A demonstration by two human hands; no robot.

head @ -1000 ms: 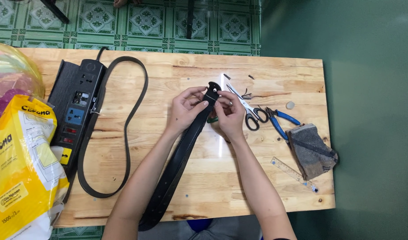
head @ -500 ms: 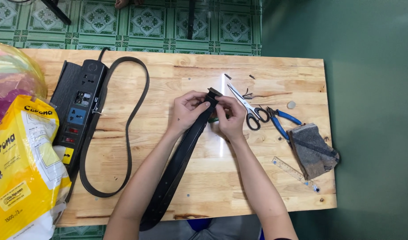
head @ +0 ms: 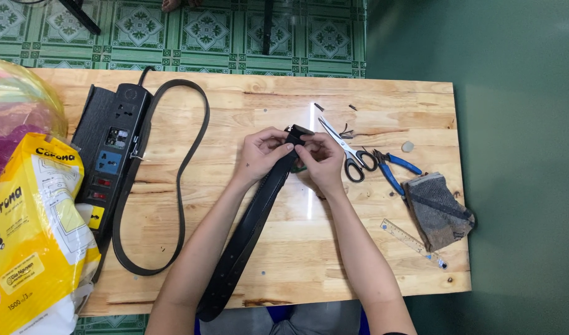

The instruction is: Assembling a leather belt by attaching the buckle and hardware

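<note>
A black leather belt lies diagonally across the wooden table, its lower end hanging off the near edge. My left hand and my right hand both pinch its upper end, where a dark buckle piece sticks out between the fingertips. My thumbs press together on the strap just below that buckle. A second, thinner black belt lies in a loop to the left.
A black power strip sits at the left beside a yellow and white bag. Scissors, blue-handled pliers, a grey cloth pouch and a clear ruler lie to the right. Small offcuts lie near the scissors.
Both hands stay on the belt's upper end. The fingers have shifted slightly on the buckle, and the belt has barely moved.
</note>
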